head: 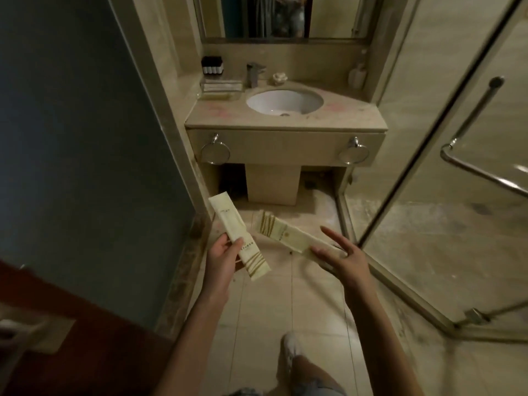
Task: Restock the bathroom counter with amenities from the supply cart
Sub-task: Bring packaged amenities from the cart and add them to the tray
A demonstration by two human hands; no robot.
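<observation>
My left hand (225,254) grips a long cream amenity packet (228,221) with gold stripes at its near end, held upright and tilted. My right hand (343,252) holds a second packet of the same kind (288,234) between thumb and palm, fingers stretched out, its striped end pointing left. Both hands are over the floor tiles in front of the bathroom counter (285,121). The counter's back left corner carries a tray of flat packets (221,86) and a rack of small bottles (212,65).
A white sink (284,101) with a faucet (253,74) sits in the counter. A soap dispenser (357,77) stands at its back right. A glass shower door (445,155) stands open on the right, a dark door (80,144) on the left. My shoe (291,345) is on the tiles.
</observation>
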